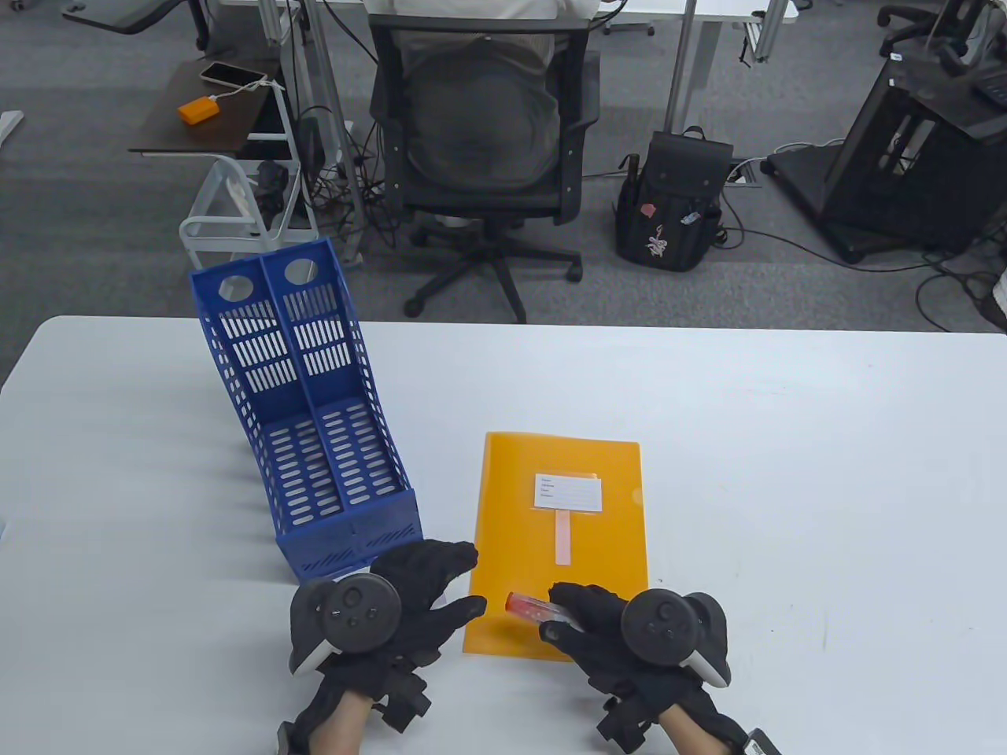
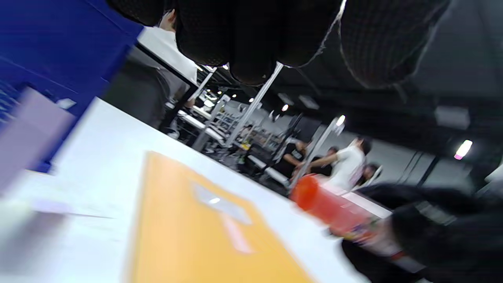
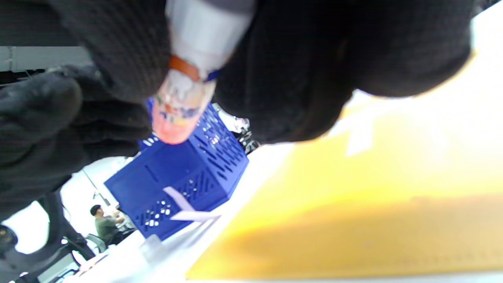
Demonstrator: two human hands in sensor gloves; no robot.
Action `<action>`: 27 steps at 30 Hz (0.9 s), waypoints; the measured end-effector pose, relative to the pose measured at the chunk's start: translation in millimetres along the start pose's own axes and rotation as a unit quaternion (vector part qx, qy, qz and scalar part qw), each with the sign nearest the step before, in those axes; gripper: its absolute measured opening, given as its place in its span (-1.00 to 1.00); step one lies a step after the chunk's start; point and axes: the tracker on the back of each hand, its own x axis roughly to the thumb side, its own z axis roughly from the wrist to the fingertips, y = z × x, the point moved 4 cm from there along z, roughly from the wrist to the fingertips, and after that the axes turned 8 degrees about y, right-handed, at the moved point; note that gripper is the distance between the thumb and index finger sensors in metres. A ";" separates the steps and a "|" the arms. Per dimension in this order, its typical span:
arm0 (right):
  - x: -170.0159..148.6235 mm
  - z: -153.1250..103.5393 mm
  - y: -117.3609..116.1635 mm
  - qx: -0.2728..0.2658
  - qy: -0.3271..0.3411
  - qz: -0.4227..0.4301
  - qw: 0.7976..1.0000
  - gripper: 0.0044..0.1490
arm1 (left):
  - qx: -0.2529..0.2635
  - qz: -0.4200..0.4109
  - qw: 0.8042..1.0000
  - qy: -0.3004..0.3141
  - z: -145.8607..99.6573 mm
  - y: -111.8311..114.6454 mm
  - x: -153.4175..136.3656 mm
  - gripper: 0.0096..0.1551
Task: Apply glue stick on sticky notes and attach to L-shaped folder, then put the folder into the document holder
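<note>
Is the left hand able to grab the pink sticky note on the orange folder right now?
Probably yes. The left hand is open beside the orange folder, and nothing lies between it and the pink sticky note.

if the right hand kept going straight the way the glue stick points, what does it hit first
Probably the left hand. The right hand holds the glue stick aimed leftward over the folder, toward the left fingers; heights are unclear, so it might pass by.
</note>
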 end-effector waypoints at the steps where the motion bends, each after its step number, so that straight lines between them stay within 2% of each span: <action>1: -0.3 -0.3 0.5 -0.003 -0.002 0.000 1.000 -0.18 | -0.020 0.015 1.000 -0.008 0.9 3.5 -1.1 -0.29; 3: -0.9 -0.7 2.4 -0.007 -0.005 0.005 1.000 -0.18 | -0.045 0.048 0.998 -0.017 1.9 11.1 -2.5 -0.28; 6: -2.7 -1.5 4.9 -0.016 -0.010 0.005 1.000 -0.18 | -0.091 0.142 0.984 -0.053 5.3 25.4 -5.4 -0.17; 8: -4.6 -1.8 5.8 -0.019 -0.013 0.009 1.000 -0.18 | -0.143 0.209 0.962 -0.104 7.0 38.5 -11.7 -0.03; 11: -6.2 -1.9 6.6 -0.020 -0.015 0.010 1.000 -0.18 | -0.163 0.251 0.946 -0.127 9.4 50.4 -16.4 -0.01; 13: -6.3 -2.0 7.2 -0.021 -0.016 0.012 1.000 -0.18 | -0.164 0.291 0.932 -0.145 10.8 53.5 -18.5 -0.06; 16: -4.9 -2.0 7.8 -0.022 -0.013 0.011 1.000 -0.18 | -0.148 0.311 0.926 -0.156 11.6 52.7 -19.0 -0.14; 21: -2.2 -2.1 6.9 -0.021 -0.006 0.007 1.000 -0.18 | -0.128 0.321 0.924 -0.164 13.0 50.7 -21.3 -0.31; 24: -1.8 -2.0 6.6 -0.020 -0.005 0.005 1.000 -0.18 | -0.131 0.297 0.930 -0.172 14.0 52.0 -27.5 -0.46; 27: -2.2 -2.2 7.3 -0.020 -0.008 0.003 1.000 -0.18 | -0.113 0.295 0.933 -0.175 14.9 49.4 -30.0 -0.61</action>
